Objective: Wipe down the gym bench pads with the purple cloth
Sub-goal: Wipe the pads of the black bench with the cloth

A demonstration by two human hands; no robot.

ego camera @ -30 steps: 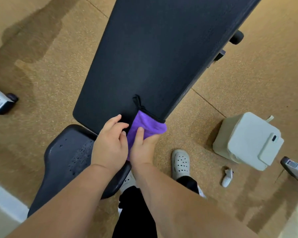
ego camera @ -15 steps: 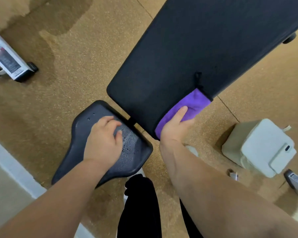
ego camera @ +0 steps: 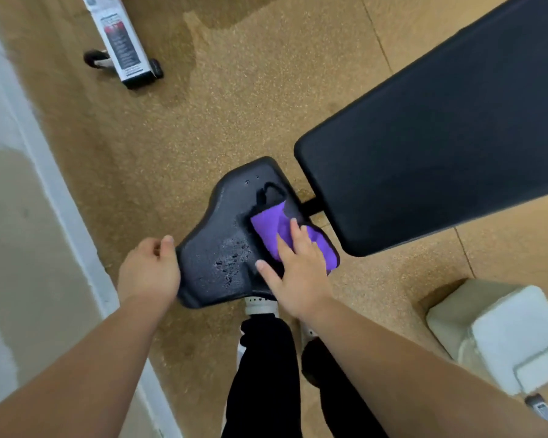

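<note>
The purple cloth (ego camera: pixel 272 235) lies flat on the right half of the small black seat pad (ego camera: pixel 215 248), which carries water droplets near its middle. My right hand (ego camera: pixel 295 267) presses down on the cloth with fingers spread. My left hand (ego camera: pixel 147 270) grips the seat pad's left edge, thumb on top. The long black back pad (ego camera: pixel 440 147) stretches up to the right, apart from the cloth.
A white lidded box (ego camera: pixel 506 336) stands on the cork floor at the right. A white and black equipment leg with a wheel (ego camera: pixel 124 49) lies at the top left. A white wall base (ego camera: pixel 54 172) runs along the left. My legs and shoes (ego camera: pixel 263 358) are below the seat pad.
My right hand has carried the cloth from the back pad's lower edge onto the seat pad. My left hand has slid from the seat's top to its left edge. The view has swung left.
</note>
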